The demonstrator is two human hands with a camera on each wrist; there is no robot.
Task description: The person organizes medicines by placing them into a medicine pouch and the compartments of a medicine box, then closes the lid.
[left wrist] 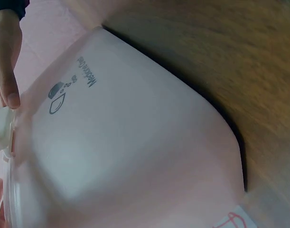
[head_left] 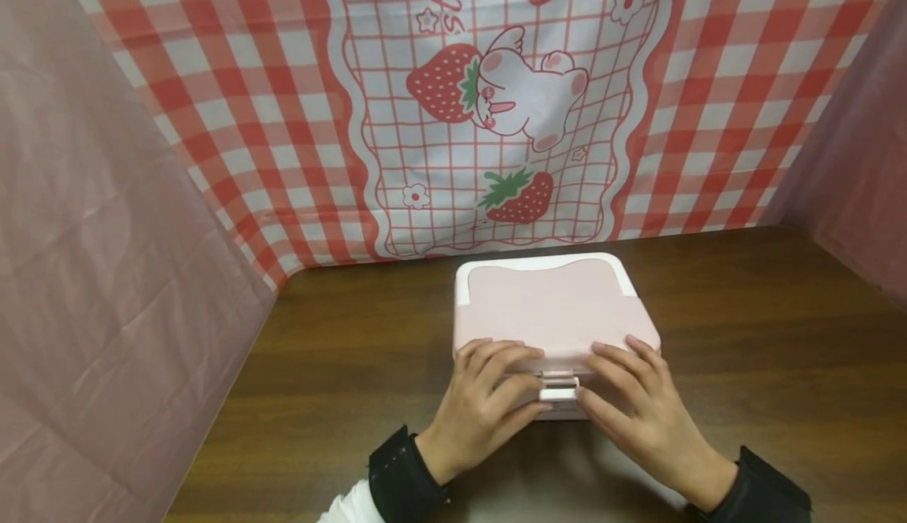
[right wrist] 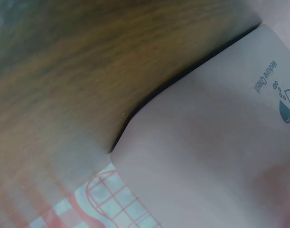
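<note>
Pink plastic box [head_left: 549, 302] with a white rear edge sits on the dark wooden table [head_left: 765, 334], near the table's far edge and just in front of the checked strawberry cloth [head_left: 496, 105]. Its lid is down. A small print reading "Medicine Chest" [left wrist: 87, 72] shows on the lid in both wrist views.

Both hands rest on the box's near edge. The left hand [head_left: 482, 405] lies with its fingers [head_left: 496, 354] stretched over the lid's front rim, fingertips on the pink top and thumb lower down beside the white latch [head_left: 560, 387]. The right hand [head_left: 641, 409] mirrors it: fingers reach over the rim from the right, thumb against the latch from that side. The latch sits between the two thumbs at the middle of the front face. Fingers on both hands are mostly straight and press flat; neither hand wraps around the box. Black sleeves [head_left: 400, 476] cover both wrists.
</note>
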